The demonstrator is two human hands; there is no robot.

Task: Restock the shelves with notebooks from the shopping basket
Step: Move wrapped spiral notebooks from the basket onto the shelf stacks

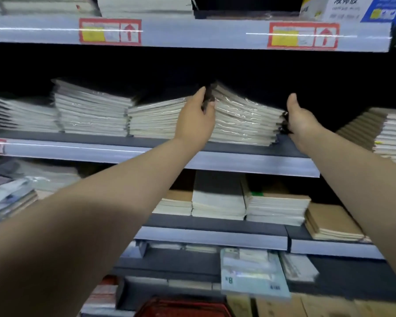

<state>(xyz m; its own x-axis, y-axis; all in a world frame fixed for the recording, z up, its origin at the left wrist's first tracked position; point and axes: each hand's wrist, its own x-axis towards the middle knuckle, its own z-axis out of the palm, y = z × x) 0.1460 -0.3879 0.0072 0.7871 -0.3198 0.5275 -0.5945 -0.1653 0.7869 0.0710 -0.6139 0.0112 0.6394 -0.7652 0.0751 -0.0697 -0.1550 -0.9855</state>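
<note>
1. Head view: the left grip (196, 120) clasps the left edge of the wrapped notebook stack (245, 117) on the middle shelf (238, 162), likely to square it.
2. Opposite, the right grip (301, 120) braces the stack's right side; its fingers are hidden, so I cannot tell how far it closes.
3. The red basket (183, 307) sits below.

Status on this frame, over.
Hands: left hand grips notebook stack at left end; right hand at right end, fingers hidden. Stack sits on middle shelf. Close on left: neighbouring stack; basket below.

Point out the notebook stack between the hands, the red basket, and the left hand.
notebook stack (245, 121): head view, front page edges.
red basket (181, 305): head view, top rim.
left hand (196, 120): head view, back of hand.
</note>
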